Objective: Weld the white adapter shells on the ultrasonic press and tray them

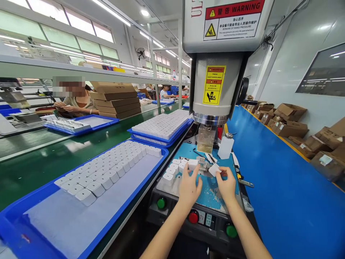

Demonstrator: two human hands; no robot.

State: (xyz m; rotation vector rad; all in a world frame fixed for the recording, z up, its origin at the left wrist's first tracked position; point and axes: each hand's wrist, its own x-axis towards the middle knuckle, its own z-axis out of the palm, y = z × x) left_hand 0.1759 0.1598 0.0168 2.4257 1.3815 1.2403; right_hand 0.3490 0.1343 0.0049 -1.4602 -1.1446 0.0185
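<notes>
My right hand point(226, 182) pinches a small white plastic case point(214, 169) by its right edge, tilted above the blue work surface. My left hand point(190, 185) has its fingers spread, with the tips close to another white case point(192, 164) beside a metal fixture point(204, 165); whether they touch it I cannot tell. Several more white cases point(168, 176) stand in a group left of that hand. Above the fixture hangs the press's block-shaped head point(206, 139), apart from both hands.
A blue tray point(163, 154) of white cases lies to the left, with stacked trays point(168, 142) behind. A white bottle point(225, 146) stands behind my right hand. Green buttons point(161, 203) and a red button point(193, 216) line the press's front. A co-worker point(78, 99) sits across the green bench.
</notes>
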